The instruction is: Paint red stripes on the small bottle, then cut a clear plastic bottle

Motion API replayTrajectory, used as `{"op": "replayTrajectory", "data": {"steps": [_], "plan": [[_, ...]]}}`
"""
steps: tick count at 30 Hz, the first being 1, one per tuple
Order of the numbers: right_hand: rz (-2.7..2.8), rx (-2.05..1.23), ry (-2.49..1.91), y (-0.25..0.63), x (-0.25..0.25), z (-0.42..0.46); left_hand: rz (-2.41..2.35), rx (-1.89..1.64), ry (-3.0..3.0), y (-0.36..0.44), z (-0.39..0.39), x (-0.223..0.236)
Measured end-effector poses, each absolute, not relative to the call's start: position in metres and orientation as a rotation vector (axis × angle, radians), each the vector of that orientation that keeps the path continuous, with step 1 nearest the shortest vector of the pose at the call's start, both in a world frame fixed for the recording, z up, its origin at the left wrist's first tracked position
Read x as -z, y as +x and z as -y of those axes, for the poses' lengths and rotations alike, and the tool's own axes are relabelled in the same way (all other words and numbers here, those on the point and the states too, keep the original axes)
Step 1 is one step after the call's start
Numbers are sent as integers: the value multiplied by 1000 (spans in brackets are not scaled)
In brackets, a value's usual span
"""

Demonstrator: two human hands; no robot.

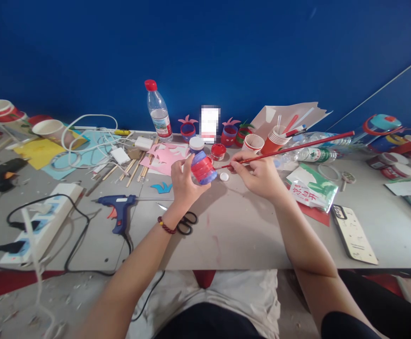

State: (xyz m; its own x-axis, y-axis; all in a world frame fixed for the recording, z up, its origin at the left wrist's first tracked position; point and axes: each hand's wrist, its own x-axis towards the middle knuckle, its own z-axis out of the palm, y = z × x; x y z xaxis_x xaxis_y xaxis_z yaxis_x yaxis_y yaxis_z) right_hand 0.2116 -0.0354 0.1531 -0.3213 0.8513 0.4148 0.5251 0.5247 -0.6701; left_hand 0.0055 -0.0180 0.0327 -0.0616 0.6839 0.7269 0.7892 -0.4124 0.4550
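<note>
My left hand is closed round a small cup painted blue-purple with a broad red band, tilted on its side above the table. In my right hand is a long red paintbrush, gripped near its bristle end. The brush tip points left and meets or nearly meets the cup's red band. Just behind the cup stand an open jar of red paint and a jar with a white lid. A small white cap lies between my hands.
Black-handled scissors lie by my left wrist. Further left are a blue glue gun, a power strip and tangled cables. A water bottle stands behind. Stacked paper cups, plastic bottles and a phone are to the right.
</note>
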Motion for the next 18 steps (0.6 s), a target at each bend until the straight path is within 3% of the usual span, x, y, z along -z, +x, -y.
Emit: {"op": "replayTrajectory", "data": {"steps": [6, 18], "plan": [[2091, -447, -1045, 205, -154, 43, 1674, 1435, -2076, 6, 17, -33], [2063, -592, -1014, 200, -151, 46, 1651, 1428, -2085, 7, 17, -32]]}}
